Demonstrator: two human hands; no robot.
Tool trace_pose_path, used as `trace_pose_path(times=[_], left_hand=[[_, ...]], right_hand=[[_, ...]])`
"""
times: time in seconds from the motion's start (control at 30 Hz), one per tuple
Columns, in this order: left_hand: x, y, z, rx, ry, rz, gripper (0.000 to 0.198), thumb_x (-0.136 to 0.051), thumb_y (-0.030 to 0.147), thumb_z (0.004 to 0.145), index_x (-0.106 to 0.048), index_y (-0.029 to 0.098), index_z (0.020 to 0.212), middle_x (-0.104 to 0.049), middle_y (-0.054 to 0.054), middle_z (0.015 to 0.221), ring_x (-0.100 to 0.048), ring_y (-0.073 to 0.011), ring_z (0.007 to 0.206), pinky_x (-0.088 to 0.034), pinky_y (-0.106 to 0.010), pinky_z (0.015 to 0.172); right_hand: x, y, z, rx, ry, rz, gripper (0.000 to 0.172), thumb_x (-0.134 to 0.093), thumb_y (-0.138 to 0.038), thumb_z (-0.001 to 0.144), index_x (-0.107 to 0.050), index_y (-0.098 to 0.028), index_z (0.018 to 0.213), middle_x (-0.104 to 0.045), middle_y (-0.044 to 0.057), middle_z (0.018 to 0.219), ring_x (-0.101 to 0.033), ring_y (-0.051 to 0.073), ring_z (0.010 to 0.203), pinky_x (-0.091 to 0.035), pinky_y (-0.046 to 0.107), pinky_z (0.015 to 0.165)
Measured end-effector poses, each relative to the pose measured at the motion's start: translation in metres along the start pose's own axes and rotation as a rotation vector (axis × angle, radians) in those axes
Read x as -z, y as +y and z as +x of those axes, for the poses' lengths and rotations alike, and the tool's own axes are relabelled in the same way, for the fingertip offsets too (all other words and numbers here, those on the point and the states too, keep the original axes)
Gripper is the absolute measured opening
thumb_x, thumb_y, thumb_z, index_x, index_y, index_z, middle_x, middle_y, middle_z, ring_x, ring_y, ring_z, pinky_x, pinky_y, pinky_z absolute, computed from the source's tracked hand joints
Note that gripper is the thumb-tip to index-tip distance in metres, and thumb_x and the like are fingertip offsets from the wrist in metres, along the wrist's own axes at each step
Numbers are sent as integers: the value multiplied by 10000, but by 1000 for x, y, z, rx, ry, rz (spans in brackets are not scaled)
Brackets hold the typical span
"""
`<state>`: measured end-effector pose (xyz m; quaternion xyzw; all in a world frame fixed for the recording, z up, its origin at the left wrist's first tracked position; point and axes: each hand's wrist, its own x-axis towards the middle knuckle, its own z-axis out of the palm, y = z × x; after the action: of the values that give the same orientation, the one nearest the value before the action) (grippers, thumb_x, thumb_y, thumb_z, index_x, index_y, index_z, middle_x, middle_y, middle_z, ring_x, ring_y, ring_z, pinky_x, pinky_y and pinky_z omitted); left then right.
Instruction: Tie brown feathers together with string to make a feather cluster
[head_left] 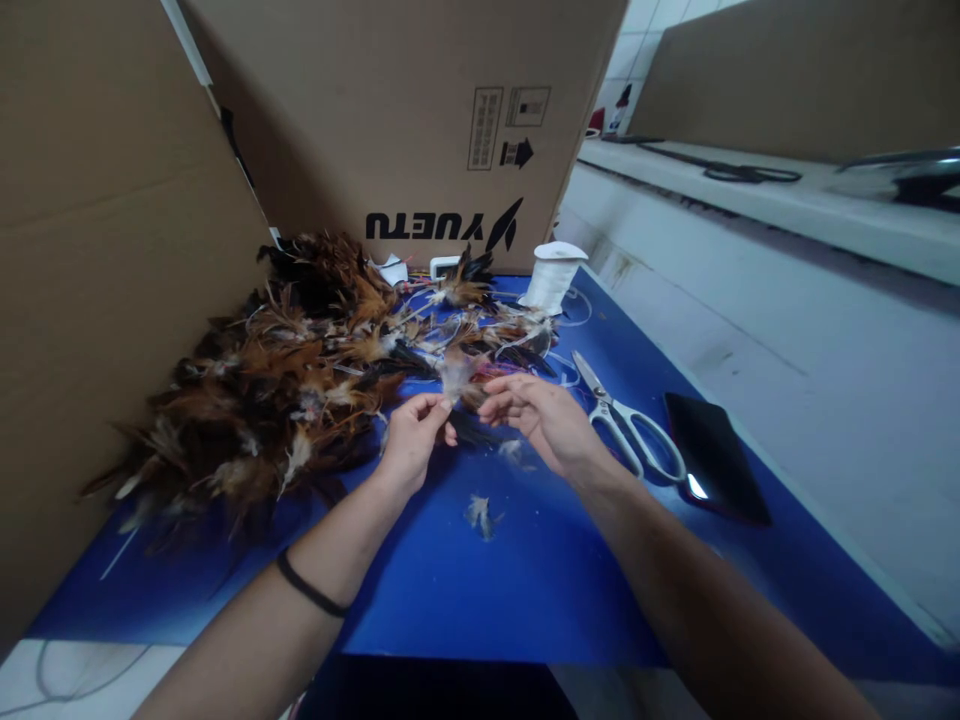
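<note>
My left hand (pixel 417 437) is closed in a pinch on a pale, fluffy feather (pixel 456 372) that stands up from the fingertips. Just to its right, my right hand (pixel 541 418) has loosely curved fingers held apart, close to the feather but with nothing visible in them. A large pile of brown and black feathers (pixel 277 400) lies to the left of my hands and behind them. Small loose bits of grey feather (pixel 481 515) rest on the blue table (pixel 487 600) below my hands.
White-handled scissors (pixel 634 430) and a black phone (pixel 716 455) lie to the right. A white spool (pixel 553 280) stands at the back, with white cord around it. Large cardboard boxes (pixel 420 110) wall off the back and left. A ledge (pixel 750 190) runs along the right wall.
</note>
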<state>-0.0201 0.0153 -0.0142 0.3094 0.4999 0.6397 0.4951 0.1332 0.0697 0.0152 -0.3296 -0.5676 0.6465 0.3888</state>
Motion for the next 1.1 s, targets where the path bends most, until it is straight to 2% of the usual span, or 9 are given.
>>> trace_pose_path(times=[0.07,0.13,0.27,0.37,0.53,0.8,0.97,1.1], left_hand=[[1,0,0,52,16,-83,276,-735,322,632,-590,131,768,-527,56,452,-474,-57,392,-403,-170,449],[1,-2,0,84,22,-129,295,-754,321,604,-590,132,759,-520,59,454,-469,-55,392,-403,-170,444],[0,-5,0,85,6,-133,286,-758,325,596,-598,125,724,-528,53,477,-454,-47,388,-400,-172,437],[-1,-6,-1,57,-30,-92,255,-735,320,634,-607,120,728,-532,48,484,-455,-49,396,-400,-176,443],[-2,-7,-2,19,-67,-19,243,-705,331,670,-614,118,744,-552,37,502,-460,-56,405,-375,-176,440],[-3,-8,-3,36,-26,8,235,-708,333,648,-647,121,728,-573,32,544,-436,-56,446,-328,-170,445],[0,-13,0,-1,-26,29,222,-710,319,653,-669,120,742,-612,16,597,-471,-68,511,-356,-177,512],[1,-14,0,-24,-21,36,230,-732,323,634,-673,117,720,-634,5,632,-505,-77,560,-381,-182,567]], right_hand=[[0,3,1,14,15,-18,184,-565,-278,747,-626,-164,879,-687,56,772,-635,163,713,-481,322,704],[-1,8,0,89,-26,-176,189,-650,-249,704,-637,-170,875,-683,53,809,-631,166,737,-478,316,707],[-4,16,-3,405,-184,-503,217,-653,-209,739,-660,-190,955,-660,55,870,-606,173,777,-465,318,707],[-4,19,-5,584,-185,-620,169,-604,-179,792,-672,-204,944,-650,47,838,-599,166,774,-459,312,714],[-5,22,-5,672,-142,-695,185,-571,-147,810,-657,-212,960,-641,33,823,-599,157,773,-466,291,704],[-7,22,-5,838,-177,-967,196,-455,-152,889,-644,-175,941,-649,88,890,-604,184,847,-480,332,755],[-7,18,-6,961,-186,-1181,208,-435,-161,911,-642,-163,923,-658,86,871,-589,177,833,-460,322,741],[-8,16,-7,998,-198,-1293,202,-434,-135,899,-634,-154,914,-652,85,872,-581,179,836,-448,317,738]])
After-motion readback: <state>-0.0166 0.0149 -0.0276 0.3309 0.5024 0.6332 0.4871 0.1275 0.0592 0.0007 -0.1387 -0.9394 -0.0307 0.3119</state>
